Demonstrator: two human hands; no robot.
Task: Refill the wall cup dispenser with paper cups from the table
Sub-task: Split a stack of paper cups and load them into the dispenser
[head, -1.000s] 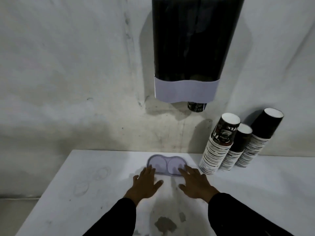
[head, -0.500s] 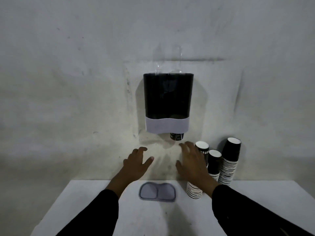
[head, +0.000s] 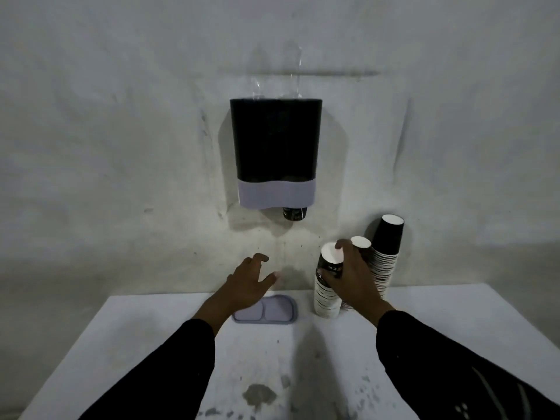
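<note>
Head view: a black wall-mounted cup dispenser with a pale lavender lower band (head: 275, 153) hangs on the rough grey wall (head: 106, 131). The base of one dark paper cup (head: 294, 213) protrudes from its right-hand outlet; the left-hand outlet shows none.

Below it stands a white, stained worktop (head: 454, 322). Three leaning stacks of black paper cups with white interiors sit at the rear right of the worktop, against the wall. The nearest stack (head: 327, 286) is the leftmost; a middle stack (head: 360, 243) is largely hidden behind the right hand; the tallest stack (head: 386, 253) is rightmost and touches the wall.

The right hand (head: 353, 277), in a black sleeve (head: 448, 368), wraps the upper part of the nearest stack. Its fingers (head: 342, 245) curl over the rim of the top cup and the thumb lies across the printed side.

The left hand (head: 247, 283) hovers above the rear of the worktop, holding nothing, fingers spread and slightly bent, well apart from the stacks.

A flat lavender double-well plastic tray (head: 274, 310) lies on the worktop directly under the dispenser, partly covered from view by the left hand and just beside the nearest stack.
</note>
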